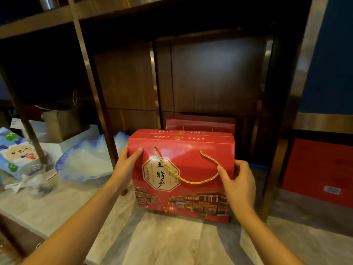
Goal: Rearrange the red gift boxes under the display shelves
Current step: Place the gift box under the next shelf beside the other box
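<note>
Both hands clamped on front red gift box (181, 176), one per side. Left hand (127, 165) wrapped round left edge, thumb laid across the printed front near the top corner. Right hand (238, 185) round right edge, thumb on the front beside the end of the gold cord handle (186, 170). Fingers closed against the cardboard, nothing else held. Cord hangs slack across the front, not gripped.

Box upright on the pale stone floor (172, 241), in the open bay under the dark display shelves (122, 12), between two brass-toned uprights. Near lower edge seems down on the floor; lifted or resting, hard to say. Second red gift box (200, 122) directly behind, touching or nearly so, only top strip showing. Third red box (317, 169) in the next bay toward the right edge, beyond the upright, well apart.

Progress, as a judgement: mid-task. Two boxes lined front-to-back in this bay; front one in hand for squaring or shifting. Right-bay box untouched for now.

Surroundings: dim room, dark wood panels at the back of the bay, blue wall at right. Raised stone ledge at left carrying a blue-rimmed dish (86, 159), a cartoon-print packet (17, 153), a brown paper bag (61, 121).
</note>
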